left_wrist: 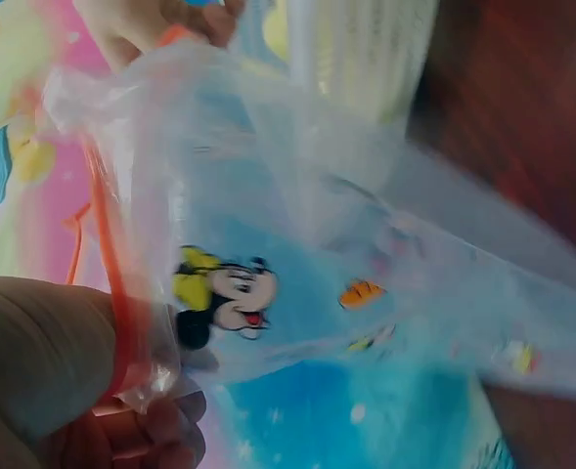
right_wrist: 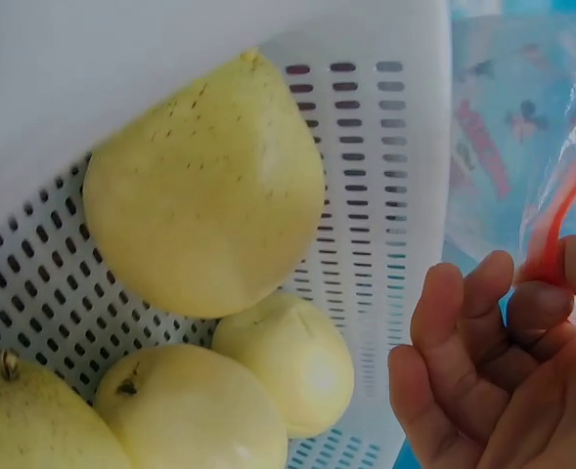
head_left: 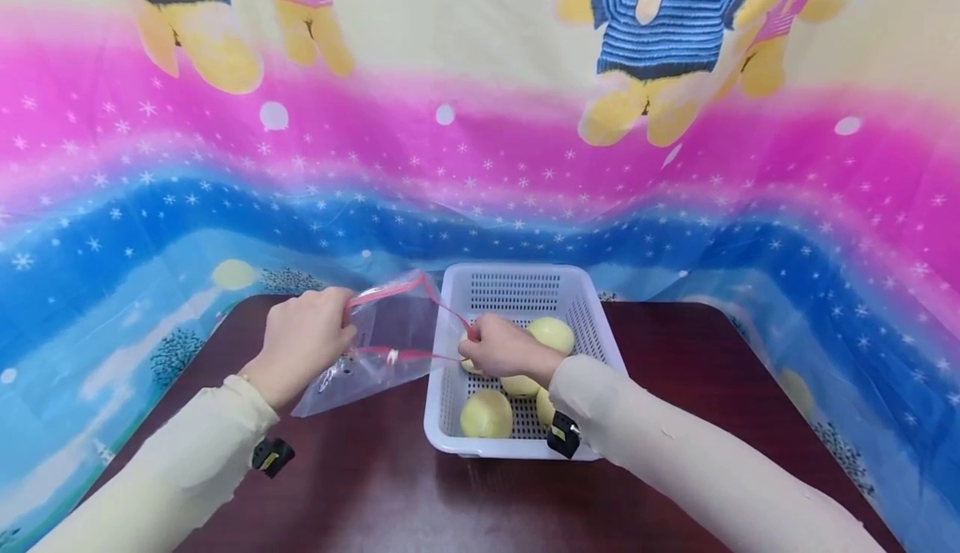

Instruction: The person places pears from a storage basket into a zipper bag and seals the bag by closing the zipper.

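A clear plastic bag (head_left: 393,324) with a red-edged mouth and cartoon prints is stretched sideways between both hands, its mouth spread apart. My left hand (head_left: 307,332) grips the mouth's left side; in the left wrist view, the thumb presses on the red edge (left_wrist: 121,293). At the other side my right hand (head_left: 506,345) pinches the red edge between thumb and index finger, the remaining fingers (right_wrist: 439,303) loosely curled. That hand is over a white perforated basket (head_left: 517,450), which holds several pale yellow pears (right_wrist: 209,186). Forearm and hand partly hide the pears (head_left: 486,414) in the head view.
The basket stands on a dark red-brown table (head_left: 360,486), near its back edge. A printed cloth (head_left: 480,161) with bears and snowflakes hangs behind and around the table. Both wrists carry small black devices (head_left: 273,456) below light sleeves (head_left: 180,453).
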Action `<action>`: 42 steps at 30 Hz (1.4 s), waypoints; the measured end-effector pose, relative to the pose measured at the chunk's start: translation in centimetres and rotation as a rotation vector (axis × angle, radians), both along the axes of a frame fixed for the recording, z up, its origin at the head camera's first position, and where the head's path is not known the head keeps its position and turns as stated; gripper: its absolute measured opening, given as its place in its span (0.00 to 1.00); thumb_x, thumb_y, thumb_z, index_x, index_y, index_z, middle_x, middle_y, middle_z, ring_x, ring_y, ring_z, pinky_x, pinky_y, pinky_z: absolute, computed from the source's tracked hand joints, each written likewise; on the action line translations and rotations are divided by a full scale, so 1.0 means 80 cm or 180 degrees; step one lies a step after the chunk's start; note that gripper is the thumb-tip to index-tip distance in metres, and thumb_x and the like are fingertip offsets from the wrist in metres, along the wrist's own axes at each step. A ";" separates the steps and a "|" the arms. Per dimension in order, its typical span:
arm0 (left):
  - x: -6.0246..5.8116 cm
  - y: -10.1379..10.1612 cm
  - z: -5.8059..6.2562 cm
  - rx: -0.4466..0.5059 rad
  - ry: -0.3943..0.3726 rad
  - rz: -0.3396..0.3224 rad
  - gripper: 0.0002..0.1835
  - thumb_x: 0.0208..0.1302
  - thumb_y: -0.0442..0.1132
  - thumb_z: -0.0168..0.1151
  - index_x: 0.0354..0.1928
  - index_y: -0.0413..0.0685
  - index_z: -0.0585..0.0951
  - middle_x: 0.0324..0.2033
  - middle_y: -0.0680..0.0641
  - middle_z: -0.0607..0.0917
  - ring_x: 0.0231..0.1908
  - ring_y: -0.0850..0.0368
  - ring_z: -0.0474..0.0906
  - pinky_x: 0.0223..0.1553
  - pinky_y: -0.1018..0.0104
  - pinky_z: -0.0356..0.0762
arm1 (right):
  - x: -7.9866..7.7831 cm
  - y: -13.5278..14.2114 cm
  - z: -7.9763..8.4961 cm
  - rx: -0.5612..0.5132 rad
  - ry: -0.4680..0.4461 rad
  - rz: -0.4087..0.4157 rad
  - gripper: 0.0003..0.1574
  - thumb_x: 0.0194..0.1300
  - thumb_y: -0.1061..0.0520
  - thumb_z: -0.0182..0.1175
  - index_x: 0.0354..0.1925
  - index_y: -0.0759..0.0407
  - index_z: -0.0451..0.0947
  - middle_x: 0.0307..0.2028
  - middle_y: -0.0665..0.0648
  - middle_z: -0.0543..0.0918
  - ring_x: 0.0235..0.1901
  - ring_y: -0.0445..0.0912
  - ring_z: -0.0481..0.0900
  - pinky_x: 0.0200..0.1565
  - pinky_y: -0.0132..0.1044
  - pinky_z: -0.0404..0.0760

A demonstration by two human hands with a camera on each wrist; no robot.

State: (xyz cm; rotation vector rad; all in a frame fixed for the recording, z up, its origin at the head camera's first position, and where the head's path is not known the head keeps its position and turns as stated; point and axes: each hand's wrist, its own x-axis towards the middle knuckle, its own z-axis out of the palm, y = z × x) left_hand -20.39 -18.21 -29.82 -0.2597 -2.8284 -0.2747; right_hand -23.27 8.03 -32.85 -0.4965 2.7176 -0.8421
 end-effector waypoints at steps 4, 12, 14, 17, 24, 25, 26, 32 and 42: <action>0.002 -0.005 -0.001 -0.0250 0.0315 0.0032 0.02 0.57 0.31 0.63 0.32 0.42 0.80 0.14 0.48 0.77 0.14 0.54 0.70 0.13 0.61 0.63 | 0.001 0.001 0.003 0.0280 0.0145 -0.0098 0.24 0.64 0.53 0.58 0.12 0.48 0.67 0.11 0.45 0.73 0.14 0.38 0.70 0.17 0.29 0.62; 0.006 -0.004 0.001 -0.0704 0.1008 0.0141 0.07 0.56 0.26 0.61 0.38 0.36 0.78 0.14 0.40 0.78 0.14 0.44 0.74 0.13 0.54 0.68 | 0.005 0.001 0.007 0.0473 0.0185 -0.0137 0.29 0.63 0.49 0.61 0.08 0.47 0.63 0.08 0.44 0.68 0.11 0.38 0.66 0.16 0.30 0.60; 0.005 -0.003 0.002 -0.0716 0.0984 0.0224 0.05 0.56 0.27 0.61 0.34 0.37 0.75 0.16 0.38 0.79 0.16 0.40 0.77 0.14 0.52 0.69 | 0.006 0.001 0.006 0.0467 0.0210 -0.0111 0.30 0.63 0.49 0.61 0.08 0.46 0.62 0.07 0.44 0.68 0.11 0.38 0.67 0.15 0.30 0.60; 0.005 -0.005 0.003 -0.0715 0.0836 0.0324 0.07 0.59 0.31 0.61 0.31 0.39 0.72 0.16 0.39 0.78 0.16 0.41 0.76 0.14 0.52 0.69 | 0.006 0.002 0.004 0.0433 0.0230 -0.0081 0.29 0.62 0.49 0.62 0.09 0.46 0.61 0.08 0.44 0.69 0.12 0.38 0.70 0.16 0.30 0.61; 0.006 -0.009 0.009 -0.0350 0.0264 0.0197 0.14 0.63 0.40 0.64 0.42 0.39 0.72 0.12 0.47 0.72 0.13 0.51 0.69 0.12 0.60 0.64 | 0.005 0.002 -0.004 0.0001 0.0034 0.0001 0.19 0.64 0.55 0.57 0.16 0.51 0.73 0.14 0.48 0.77 0.15 0.39 0.74 0.19 0.29 0.66; 0.006 -0.009 0.009 -0.0245 0.0168 0.0154 0.14 0.63 0.41 0.64 0.42 0.41 0.72 0.13 0.47 0.72 0.13 0.52 0.69 0.13 0.60 0.63 | 0.005 0.002 -0.005 -0.0087 -0.0010 0.0026 0.17 0.65 0.56 0.56 0.18 0.53 0.76 0.16 0.49 0.79 0.16 0.39 0.75 0.20 0.29 0.68; 0.006 -0.009 0.010 -0.0135 0.0064 0.0098 0.14 0.63 0.42 0.64 0.43 0.43 0.72 0.14 0.48 0.74 0.14 0.53 0.70 0.14 0.61 0.63 | 0.004 0.002 -0.005 -0.0172 -0.0047 0.0059 0.16 0.66 0.57 0.55 0.21 0.56 0.78 0.18 0.52 0.81 0.16 0.40 0.76 0.21 0.29 0.71; 0.008 -0.003 0.018 0.0550 -0.0711 -0.0189 0.25 0.65 0.44 0.64 0.60 0.52 0.67 0.27 0.53 0.85 0.23 0.58 0.77 0.23 0.60 0.68 | -0.003 0.001 -0.004 -0.0654 -0.0214 0.0178 0.19 0.72 0.61 0.50 0.30 0.68 0.83 0.26 0.60 0.85 0.19 0.43 0.81 0.28 0.37 0.85; 0.023 0.011 0.023 0.0309 -0.0136 0.0022 0.13 0.58 0.42 0.55 0.18 0.53 0.67 0.12 0.54 0.65 0.16 0.57 0.62 0.15 0.65 0.55 | -0.008 0.006 -0.002 -0.0657 -0.0357 0.0193 0.21 0.72 0.62 0.48 0.25 0.68 0.79 0.25 0.63 0.85 0.18 0.43 0.81 0.27 0.35 0.83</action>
